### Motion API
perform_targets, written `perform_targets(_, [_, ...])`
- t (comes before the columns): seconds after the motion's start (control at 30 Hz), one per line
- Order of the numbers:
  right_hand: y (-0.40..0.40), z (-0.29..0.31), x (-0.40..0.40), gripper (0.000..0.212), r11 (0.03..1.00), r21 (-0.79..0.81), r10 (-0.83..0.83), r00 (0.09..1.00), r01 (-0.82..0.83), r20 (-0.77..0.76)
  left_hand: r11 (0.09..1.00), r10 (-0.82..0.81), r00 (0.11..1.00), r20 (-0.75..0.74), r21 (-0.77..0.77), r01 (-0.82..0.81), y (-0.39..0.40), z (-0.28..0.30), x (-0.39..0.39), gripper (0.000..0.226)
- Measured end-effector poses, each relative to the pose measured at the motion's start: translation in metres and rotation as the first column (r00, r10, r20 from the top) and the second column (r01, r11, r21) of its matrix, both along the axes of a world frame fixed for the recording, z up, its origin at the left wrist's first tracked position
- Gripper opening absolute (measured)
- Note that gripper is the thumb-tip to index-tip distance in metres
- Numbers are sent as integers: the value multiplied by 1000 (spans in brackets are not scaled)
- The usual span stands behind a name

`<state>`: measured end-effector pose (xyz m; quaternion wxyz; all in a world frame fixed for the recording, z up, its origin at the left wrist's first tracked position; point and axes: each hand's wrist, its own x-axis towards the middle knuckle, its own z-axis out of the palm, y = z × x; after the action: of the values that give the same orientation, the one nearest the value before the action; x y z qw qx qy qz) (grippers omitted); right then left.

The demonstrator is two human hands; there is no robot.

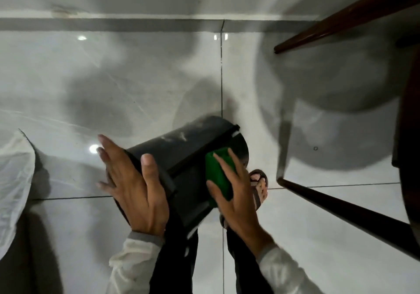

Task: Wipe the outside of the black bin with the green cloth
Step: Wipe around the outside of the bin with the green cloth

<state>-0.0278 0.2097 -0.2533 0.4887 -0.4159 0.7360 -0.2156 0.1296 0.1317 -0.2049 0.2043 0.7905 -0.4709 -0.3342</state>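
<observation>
The black bin (181,150) is tipped on its side above the tiled floor, its base pointing up and to the right. My left hand (134,184) lies flat against the bin's rim end on the left, fingers spread, thumb over the edge. My right hand (236,193) presses the folded green cloth (219,173) against the bin's outer wall near its base. The cloth is partly hidden under my fingers.
Dark wooden chair legs (341,207) and a seat edge (409,134) stand close on the right. A white plastic bag (13,175) lies at the left edge. My sandalled foot (259,187) shows below the bin. A wall with a skirting line (113,24) runs along the top.
</observation>
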Motion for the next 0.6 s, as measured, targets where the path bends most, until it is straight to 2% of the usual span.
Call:
perform_targets(0.03, [8, 1, 4, 55, 1000, 5, -14, 999, 14, -31, 999, 24, 1000, -18, 35, -24, 4, 0, 1, 92])
perform_targets(0.1, [15, 5, 6, 49, 999, -28, -45, 995, 43, -89, 998, -42, 999, -18, 55, 43, 12, 1, 3, 92])
perform_targets(0.2, [7, 13, -2, 48, 974, -224, -57, 967, 0, -248, 985, -171, 985, 5, 35, 171, 19, 2, 1, 89])
perform_targets(0.27, [-14, 16, -8, 49, 954, -292, -19, 955, -72, -297, 971, -240, 970, 24, 16, 240, 24, 3, -2, 83])
perform_targets(0.3, [-28, 16, -11, 50, 954, -274, 42, 957, -123, -287, 960, -281, 959, 37, 4, 281, 27, 3, -5, 81])
perform_targets(0.37, [-54, 14, -12, 53, 939, -171, 264, 944, -299, -199, 934, -355, 932, 75, -12, 357, 39, 3, -8, 80])
perform_targets(0.43, [-66, 7, -11, 55, 872, -79, 475, 874, -483, -96, 917, -395, 911, 115, -11, 399, 52, 4, -10, 80])
perform_targets(0.5, [-65, 0, -15, 56, 831, -36, 554, 832, -555, -38, 916, -397, 909, 125, -2, 401, 63, 6, -13, 79])
perform_targets(0.6, [-47, -2, -23, 57, 841, -18, 540, 841, -541, -16, 923, -385, 917, 107, 18, 385, 73, 7, -15, 85])
